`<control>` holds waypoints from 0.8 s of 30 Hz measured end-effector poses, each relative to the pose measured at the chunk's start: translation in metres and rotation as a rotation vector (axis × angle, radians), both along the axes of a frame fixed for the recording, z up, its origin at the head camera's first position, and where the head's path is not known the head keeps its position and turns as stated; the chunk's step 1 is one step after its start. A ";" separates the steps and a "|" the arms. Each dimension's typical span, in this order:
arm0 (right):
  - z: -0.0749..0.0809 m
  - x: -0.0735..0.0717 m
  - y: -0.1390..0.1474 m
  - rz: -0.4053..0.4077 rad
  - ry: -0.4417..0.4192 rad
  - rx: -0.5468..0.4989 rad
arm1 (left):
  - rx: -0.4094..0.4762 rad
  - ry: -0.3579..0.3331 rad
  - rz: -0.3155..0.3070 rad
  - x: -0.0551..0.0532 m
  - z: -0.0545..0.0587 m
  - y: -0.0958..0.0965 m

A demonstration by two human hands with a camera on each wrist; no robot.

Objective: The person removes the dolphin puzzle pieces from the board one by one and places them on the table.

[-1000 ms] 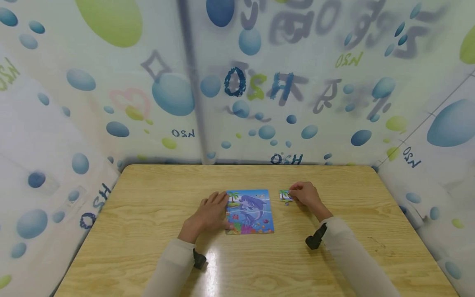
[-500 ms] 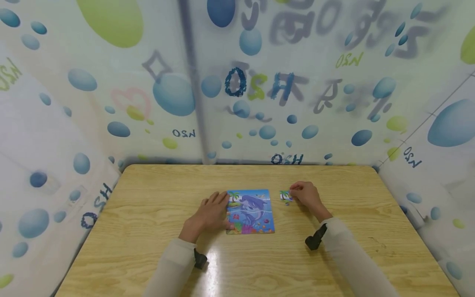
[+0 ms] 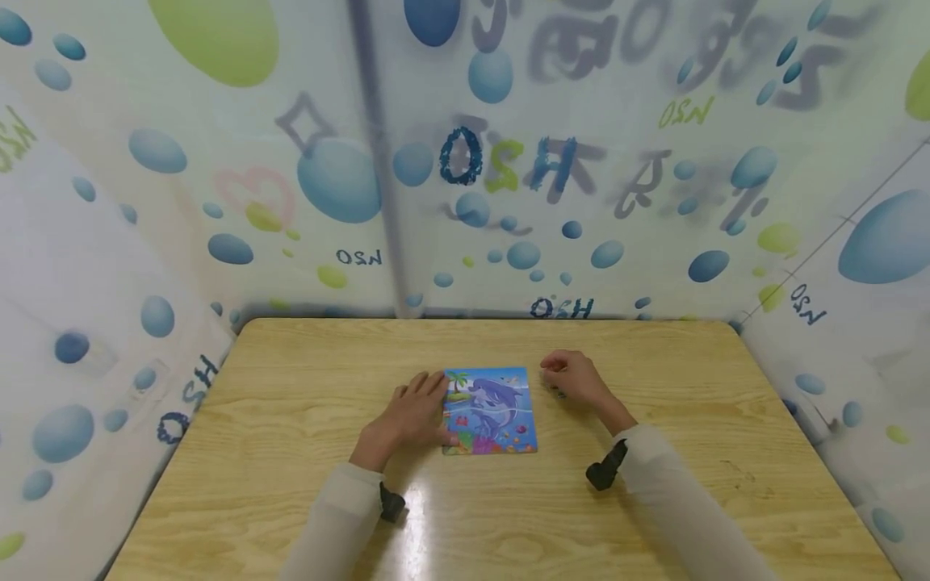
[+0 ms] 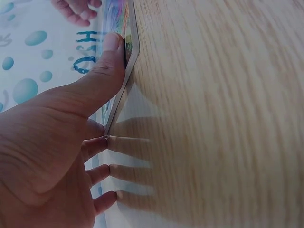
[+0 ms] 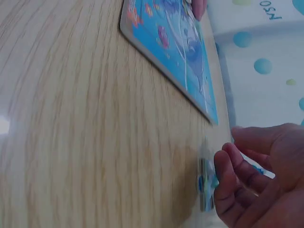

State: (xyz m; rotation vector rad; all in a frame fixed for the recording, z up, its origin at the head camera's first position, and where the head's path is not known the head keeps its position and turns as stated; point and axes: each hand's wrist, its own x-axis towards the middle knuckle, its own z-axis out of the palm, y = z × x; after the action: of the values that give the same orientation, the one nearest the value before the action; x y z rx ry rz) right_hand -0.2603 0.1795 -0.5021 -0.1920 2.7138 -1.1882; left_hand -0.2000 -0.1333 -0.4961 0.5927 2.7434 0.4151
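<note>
A square jigsaw puzzle (image 3: 490,410) with dolphins, a palm tree and sea creatures lies flat on the wooden table. Along its left side rests my left hand (image 3: 407,415), fingers spread. In the left wrist view, the left thumb (image 4: 110,45) lies on the puzzle's edge. My right hand (image 3: 574,378) hovers to the right of the puzzle, fingers loosely bent. In the right wrist view, a few small jigsaw pieces (image 5: 207,185) sit on the table right by its fingertips. Thumb and index finger stand slightly apart, with nothing visible between them. The head view mostly hides these pieces behind the hand.
The wooden table (image 3: 291,452) extends well beyond the puzzle on both sides. A patterned wall (image 3: 617,202) with blue and green dots stands behind its far edge. Both wrists carry small black camera mounts (image 3: 606,468).
My right hand has shifted left and now covers the palm-tree piece that showed beside its fingers before. The left hand and the puzzle have stayed in place.
</note>
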 end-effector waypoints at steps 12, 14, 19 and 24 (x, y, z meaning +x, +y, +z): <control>0.006 0.005 -0.036 0.199 0.002 0.038 | 0.010 -0.008 0.009 -0.001 -0.001 0.000; 0.007 0.006 -0.042 0.215 0.008 0.051 | 0.012 -0.013 0.008 -0.001 -0.001 0.000; 0.008 0.008 -0.059 0.230 0.020 0.111 | 0.008 -0.014 0.003 -0.001 -0.001 0.000; 0.008 0.007 -0.072 0.229 0.005 0.169 | 0.009 -0.005 -0.001 -0.001 -0.001 0.000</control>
State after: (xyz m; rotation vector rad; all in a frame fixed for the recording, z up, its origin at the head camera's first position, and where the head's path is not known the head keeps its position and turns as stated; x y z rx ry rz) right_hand -0.2537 0.1077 -0.4940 -0.4680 2.6896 -0.8933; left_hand -0.2005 -0.1334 -0.4970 0.5940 2.7382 0.4279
